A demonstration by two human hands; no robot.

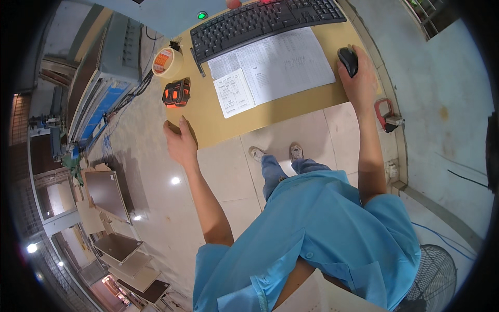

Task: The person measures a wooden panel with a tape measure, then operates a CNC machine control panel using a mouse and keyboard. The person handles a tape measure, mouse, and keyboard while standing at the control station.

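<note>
My right hand (360, 86) lies over a black computer mouse (347, 61) at the right side of the yellowish tabletop (218, 132), its fingers around the mouse. At the table's left front corner rests my left hand (181, 143), open, with thumb and fingers apart and nothing held. Just beyond it sits a black and orange tape measure (176, 93). A black keyboard (260, 26) stretches across the far part of the table. In front of the keyboard lie a large printed sheet (291, 67) and, overlapping its left side, a smaller white paper slip (234, 93).
A roll of tape (167, 62) and a black pen (198, 62) are on the table's left. On the right, a red-handled tool (385, 114) is by the wall. Grey and blue machinery (112, 67) stands left; flat panels (117, 247) are stacked lower left. A wire-guarded fan (434, 275) is lower right.
</note>
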